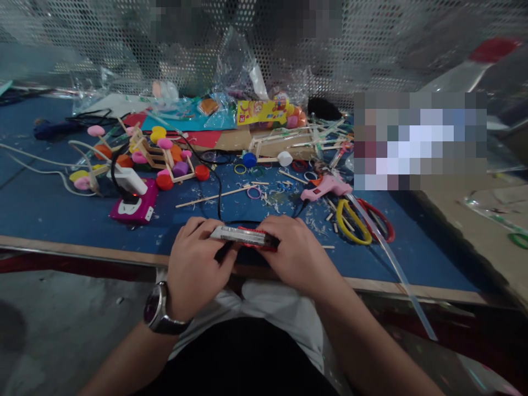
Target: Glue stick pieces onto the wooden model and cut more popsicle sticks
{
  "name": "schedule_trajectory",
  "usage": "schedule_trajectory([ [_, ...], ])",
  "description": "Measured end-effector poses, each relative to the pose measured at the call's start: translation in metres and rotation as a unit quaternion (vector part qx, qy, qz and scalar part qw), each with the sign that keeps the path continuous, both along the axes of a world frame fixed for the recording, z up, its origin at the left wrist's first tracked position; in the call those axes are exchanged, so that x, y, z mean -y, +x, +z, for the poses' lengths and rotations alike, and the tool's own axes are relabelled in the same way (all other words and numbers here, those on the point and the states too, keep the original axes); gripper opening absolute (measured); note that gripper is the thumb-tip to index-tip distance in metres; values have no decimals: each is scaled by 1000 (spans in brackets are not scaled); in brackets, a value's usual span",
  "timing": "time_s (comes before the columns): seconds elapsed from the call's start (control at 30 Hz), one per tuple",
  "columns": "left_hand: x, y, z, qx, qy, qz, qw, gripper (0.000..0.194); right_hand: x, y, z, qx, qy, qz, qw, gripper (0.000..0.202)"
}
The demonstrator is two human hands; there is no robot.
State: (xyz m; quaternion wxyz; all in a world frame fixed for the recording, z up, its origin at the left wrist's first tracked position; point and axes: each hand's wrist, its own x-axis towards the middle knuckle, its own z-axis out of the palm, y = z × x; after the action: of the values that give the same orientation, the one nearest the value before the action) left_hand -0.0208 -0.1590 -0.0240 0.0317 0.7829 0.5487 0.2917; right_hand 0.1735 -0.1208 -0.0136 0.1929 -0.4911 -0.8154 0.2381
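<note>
The cutter point(243, 235) is lying between both hands, just above the near edge of the blue table point(416, 253). Its long axis is running left to right, nearly along that edge, and its silver end is pointing left. The left hand point(198, 258) is closing thumb and fingers around that silver end; the right hand point(295, 247) is gripping the other end, where red and black are showing. One watch point(159, 311) is circling the left wrist.

Beyond the right hand, one pink glue gun point(328, 188) is resting, with two loops, one yellow point(358, 240) and one red, lying near it. One clear rod point(413, 297) is reaching past the edge. Leftward, one white charger point(134, 181) is sitting in one magenta socket point(142, 213). Behind, one blue cap point(249, 160) and one white cap point(284, 159) are standing among sticks.
</note>
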Motion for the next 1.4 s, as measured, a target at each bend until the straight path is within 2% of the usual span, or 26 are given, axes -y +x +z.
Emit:
schedule_trajectory([
  [0.33,-3,1,2,15,-14,0,1000,11,0,0,2,5,-18,-3,1000,14],
  [0.6,-3,0,2,14,-11,-7,1000,11,2,5,-4,-41,10,4,999,17],
  [0.8,-3,0,2,16,-8,-8,1000,10,0,7,-7,-37,17,2,999,16],
  [1.07,-4,5,4,5,-34,-31,999,15,-1,6,-5,-47,-9,3,999,17],
  [1.4,-11,10,5,16,-62,-57,996,15,-3,9,-6,-56,-3,14,998,16],
])
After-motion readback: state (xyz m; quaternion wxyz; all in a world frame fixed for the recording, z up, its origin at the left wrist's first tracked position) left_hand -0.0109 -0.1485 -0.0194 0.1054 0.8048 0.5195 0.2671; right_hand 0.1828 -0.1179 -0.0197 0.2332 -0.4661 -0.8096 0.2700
